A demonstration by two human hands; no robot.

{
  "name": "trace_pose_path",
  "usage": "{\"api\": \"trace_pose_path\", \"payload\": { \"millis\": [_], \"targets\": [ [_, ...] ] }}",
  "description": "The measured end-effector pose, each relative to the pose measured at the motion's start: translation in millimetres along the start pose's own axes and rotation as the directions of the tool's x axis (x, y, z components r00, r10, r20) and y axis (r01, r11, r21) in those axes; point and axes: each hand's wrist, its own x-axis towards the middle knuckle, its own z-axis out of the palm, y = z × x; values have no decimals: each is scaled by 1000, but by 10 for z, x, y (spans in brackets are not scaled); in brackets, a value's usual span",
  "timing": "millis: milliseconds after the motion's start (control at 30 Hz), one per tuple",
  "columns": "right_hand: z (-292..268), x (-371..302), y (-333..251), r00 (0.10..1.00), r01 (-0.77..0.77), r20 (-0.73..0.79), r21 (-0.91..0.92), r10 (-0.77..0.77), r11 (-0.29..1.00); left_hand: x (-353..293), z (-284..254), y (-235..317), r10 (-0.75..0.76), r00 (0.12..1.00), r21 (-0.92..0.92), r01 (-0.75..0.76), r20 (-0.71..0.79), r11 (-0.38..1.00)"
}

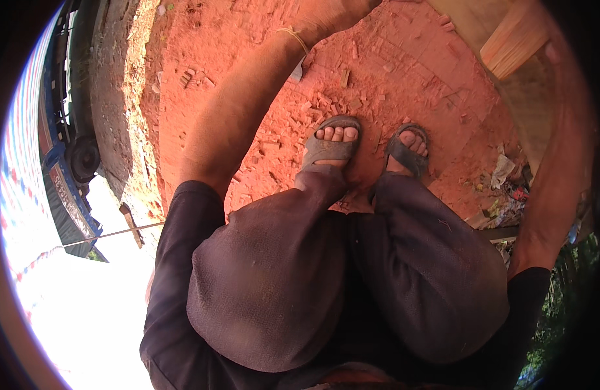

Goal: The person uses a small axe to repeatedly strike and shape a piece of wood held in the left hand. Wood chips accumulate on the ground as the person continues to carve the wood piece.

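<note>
My left arm reaches up to the top edge, with a thin cord round the wrist. Only the back part of my left hand (335, 14) shows; its fingers are cut off by the edge, so what they hold is hidden. A small grey, pointed piece (298, 70) shows just below that wrist; I cannot tell what it is. At the dim upper right rim, my right hand (555, 55) is closed on a split piece of wood (516, 40), its fingers partly lost in shadow. That wood is over a pale brown flat surface (466, 16).
My sandalled feet (335, 140) rest on reddish ground (261, 156) strewn with wood chips (345, 78). Crumpled litter (505, 172) lies by my right arm. Far left are a blue vehicle (69, 195) and a striped sheet (20, 169). A thin rod (118, 231) crosses beside my left sleeve.
</note>
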Motion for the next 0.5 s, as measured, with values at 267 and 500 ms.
{"api": "trace_pose_path", "payload": {
  "millis": [267, 500],
  "targets": [
    [252, -849, 719, 966, -247, 26, -190, 256, 950, -481, -74, 273, -13, 999, 58, 15, -41, 998],
    [345, -1831, 648, 815, -487, -137, 364, 563, 794, -788, 407, 482, 160, 986, 275, -141, -48, 951]
  ]
}}
